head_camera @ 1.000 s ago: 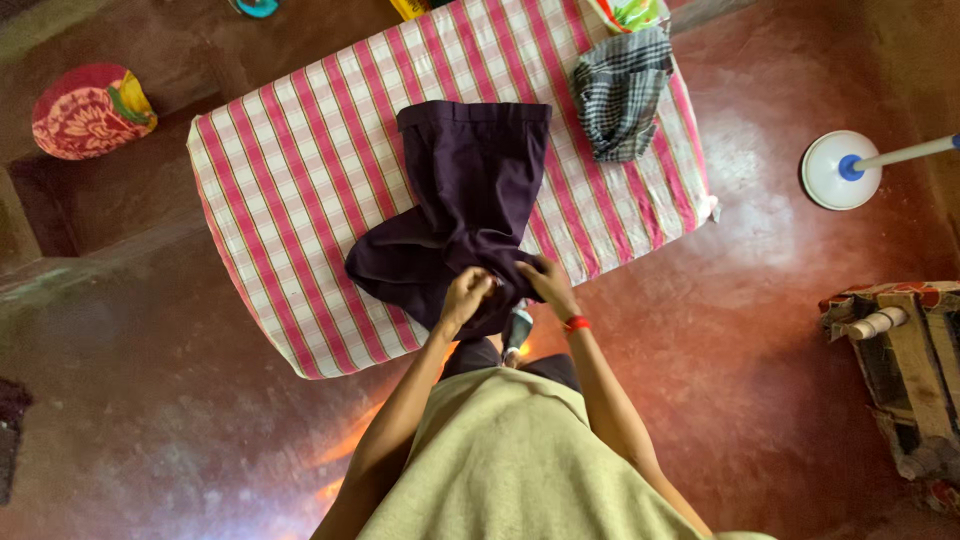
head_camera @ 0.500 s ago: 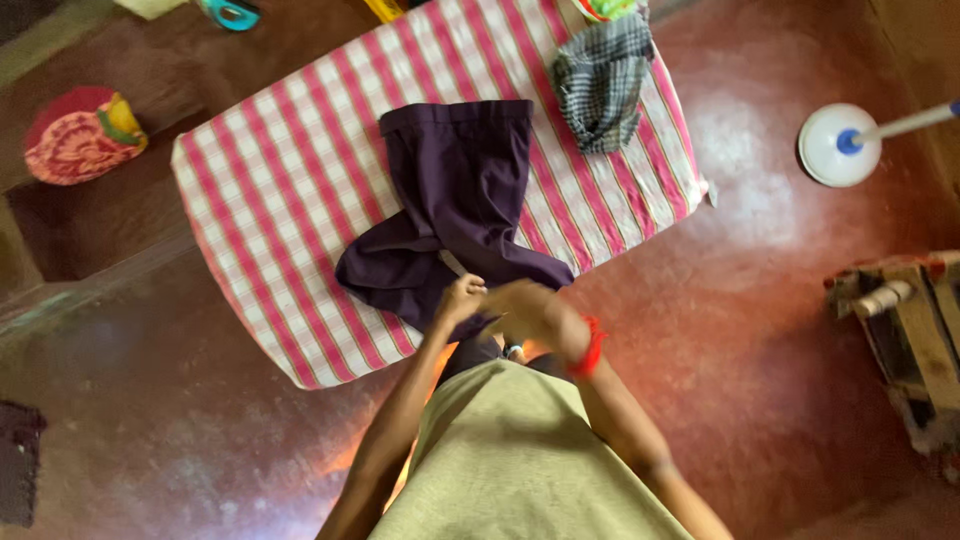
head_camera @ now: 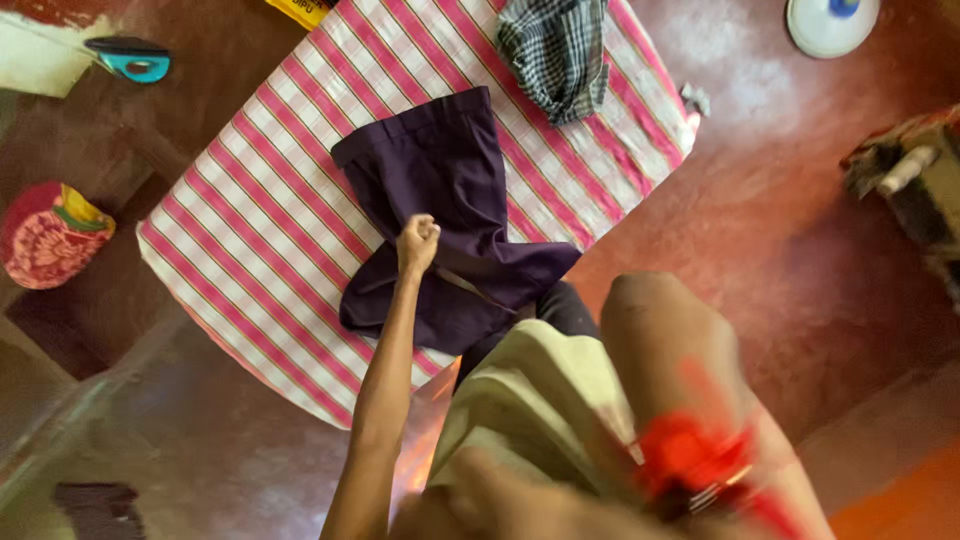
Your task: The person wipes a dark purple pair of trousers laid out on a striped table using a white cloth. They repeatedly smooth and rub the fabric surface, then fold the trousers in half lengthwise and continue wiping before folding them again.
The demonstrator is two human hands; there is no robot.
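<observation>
Pinning dark purple trousers [head_camera: 450,200] mid-cloth on striped sheet [head_camera: 250,230], left hand [head_camera: 417,243] fisted on fabric; right hand [head_camera: 665,340] raised, blurred, grip unclear.

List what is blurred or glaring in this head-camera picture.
Head view: the right hand, raised close to the lens with its red wristband, is heavily blurred; the left hand, fisted on the dark purple cloth trousers, is fairly sharp; window glare whitens the reddish polished floor.
</observation>
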